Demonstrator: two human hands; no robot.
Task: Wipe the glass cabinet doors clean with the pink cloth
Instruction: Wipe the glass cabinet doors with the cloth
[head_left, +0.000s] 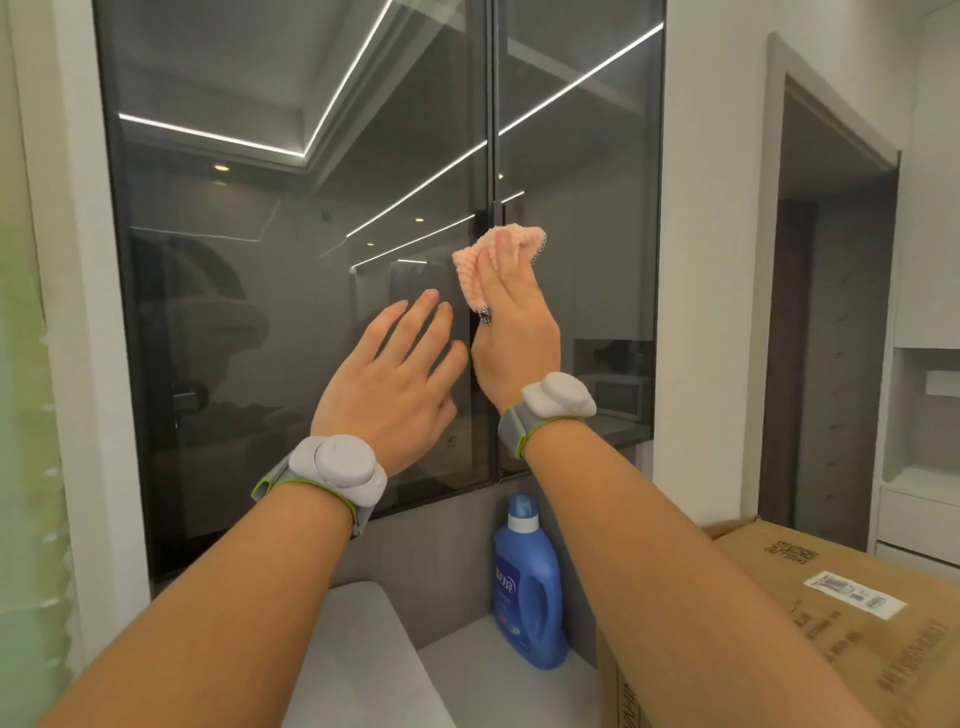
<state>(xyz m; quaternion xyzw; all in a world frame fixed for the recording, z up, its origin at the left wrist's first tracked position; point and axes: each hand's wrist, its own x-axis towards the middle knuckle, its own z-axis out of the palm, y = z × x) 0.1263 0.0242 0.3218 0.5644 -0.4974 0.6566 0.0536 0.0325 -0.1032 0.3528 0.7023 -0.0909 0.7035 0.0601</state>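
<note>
Two dark glass cabinet doors fill the wall ahead: the left door (291, 249) and the right door (582, 171), meeting at a dark centre frame (491, 130). My right hand (517, 332) presses the bunched pink cloth (480, 260) against the glass at that centre seam, just below the small door handles (498, 210). My left hand (400, 384) lies flat with fingers spread on the left door, close beside the right hand. Both wrists carry grey bands.
A blue detergent bottle (527, 587) stands on the grey counter (358, 649) under the doors. A large cardboard box (810, 587) sits at the lower right. A white wall and a dark doorway (831, 322) lie to the right.
</note>
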